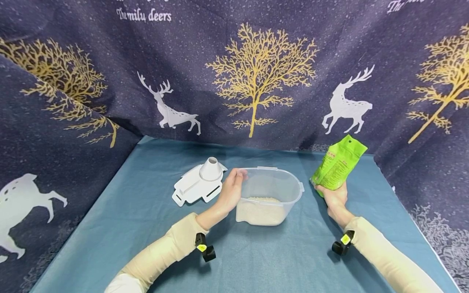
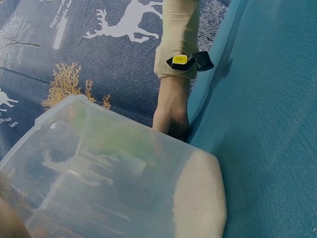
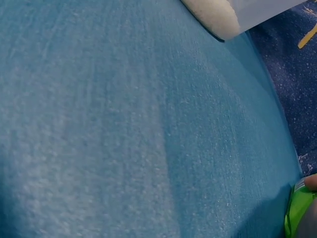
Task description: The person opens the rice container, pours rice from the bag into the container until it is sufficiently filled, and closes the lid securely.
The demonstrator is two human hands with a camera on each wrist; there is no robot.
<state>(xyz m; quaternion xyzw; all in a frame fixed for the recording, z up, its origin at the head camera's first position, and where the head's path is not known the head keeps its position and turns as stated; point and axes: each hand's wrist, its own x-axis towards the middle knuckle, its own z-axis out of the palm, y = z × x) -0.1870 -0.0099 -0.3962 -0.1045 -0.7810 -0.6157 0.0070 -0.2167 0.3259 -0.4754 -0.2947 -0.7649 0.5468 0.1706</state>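
Green bag (image 1: 338,165) clasped in R grip (image 1: 335,197), L grip (image 1: 231,189) curled over tub rim (image 1: 268,168).

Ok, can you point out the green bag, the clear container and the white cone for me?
Green bag (image 1: 338,165): head view, on its printed side.
Clear container (image 1: 270,184): head view, on its bare far wall.
White cone (image 1: 211,171): head view, mid-slope.

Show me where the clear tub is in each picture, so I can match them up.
Head: the clear tub stands just right of and below centre, the left hand at its rim.
Left wrist: it fills much of the lower left, cut off by the edges.
Right wrist: only part shows, at the top, right of centre.
Shared landmark: the blue cloth.
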